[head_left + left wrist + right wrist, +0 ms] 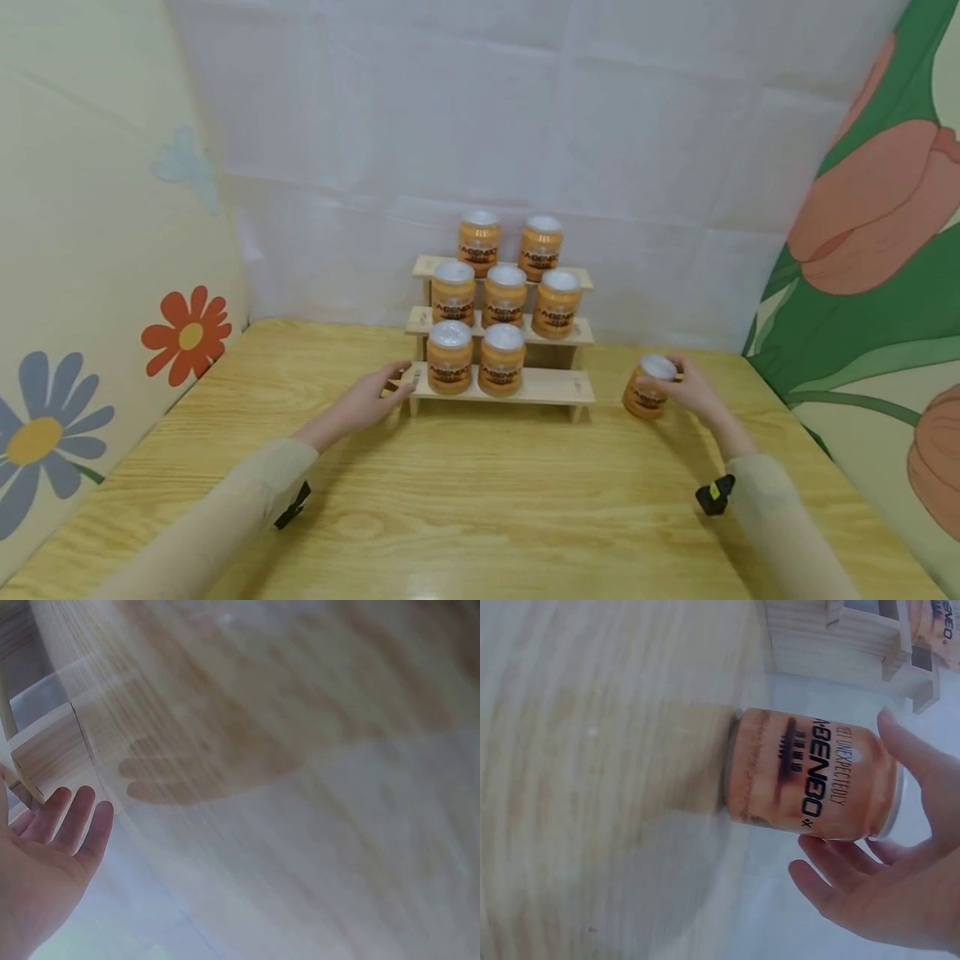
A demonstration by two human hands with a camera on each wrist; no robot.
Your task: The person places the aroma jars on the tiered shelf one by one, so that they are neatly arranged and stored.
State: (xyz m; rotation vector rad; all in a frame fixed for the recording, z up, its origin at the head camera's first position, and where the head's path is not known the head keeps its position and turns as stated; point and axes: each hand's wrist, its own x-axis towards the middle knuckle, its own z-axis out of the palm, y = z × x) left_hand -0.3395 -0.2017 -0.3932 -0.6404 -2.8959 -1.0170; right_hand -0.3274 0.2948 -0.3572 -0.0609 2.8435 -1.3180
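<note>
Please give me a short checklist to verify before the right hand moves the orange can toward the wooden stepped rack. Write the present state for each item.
1. Right hand has its fingers round the loose orange can: ok.
2. Can stands upright on the table: ok.
3. Free place on the lowest step of the rack, right of its two cans: ok.
4. Left hand steadies the rack's left end: fingers straight beside it; contact cannot tell.
5. Seven cans on the rack upright: ok.
6. Grip firm enough to lift: cannot tell.

The bottom step's right end lies open; 2 cans crowd its left half.
</note>
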